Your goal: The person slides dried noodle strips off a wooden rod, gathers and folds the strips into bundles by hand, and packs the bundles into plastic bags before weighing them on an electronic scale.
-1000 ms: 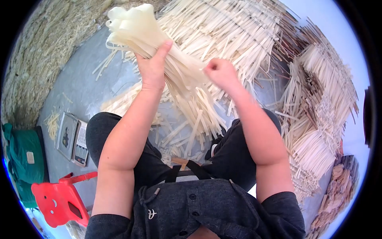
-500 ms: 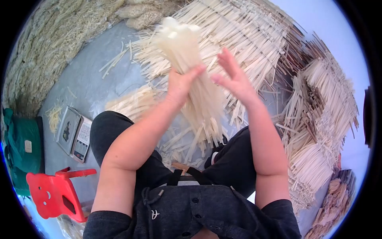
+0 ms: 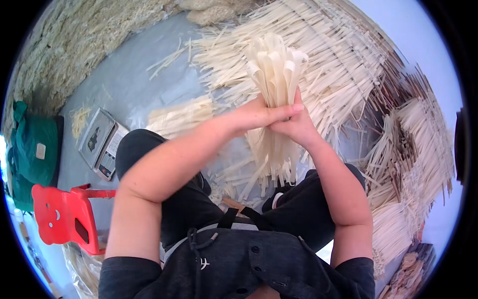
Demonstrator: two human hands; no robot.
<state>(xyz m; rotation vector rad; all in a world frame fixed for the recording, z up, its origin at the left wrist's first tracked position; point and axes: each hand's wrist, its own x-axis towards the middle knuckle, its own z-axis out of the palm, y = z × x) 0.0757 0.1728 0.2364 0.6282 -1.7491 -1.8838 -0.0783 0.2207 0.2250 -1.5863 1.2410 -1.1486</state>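
Left hand: the bare left hand (image 3: 260, 112) is clamped on the bundle from its left side, the thumb laid across the front and reaching the right hand.
Right hand: the bare right hand (image 3: 298, 127) is closed round the same bundle from the right, just below the left thumb; the two hands touch. Some of its fingers are hidden behind the strips.
Bundle: the bundle of long, flat, cream-coloured strips (image 3: 275, 72) is in both hands, in front of the person and above the floor. It stands roughly upright, curled loops fanning out at the top, loose ends pointing down between the knees.
Beyond the bundle: a broad spread of pale flat strips (image 3: 331, 62) lies on the smooth grey floor (image 3: 144, 65).
Right side: a long pile of pale strips with brown ends (image 3: 428, 132) runs down towards a stack of reddish-brown pieces (image 3: 408, 273).
Left of the bundle: a small flat layer of cream strips (image 3: 180, 117) lies near the left knee.
Far left: a white-and-grey digital scale (image 3: 103, 143) is beside that knee, a green fabric bag (image 3: 36, 147) beyond it, and a red plastic chair with a cut-out face (image 3: 65, 219) nearer the person.
Upper left: a large tan, fibrous heap (image 3: 74, 47) borders the floor.
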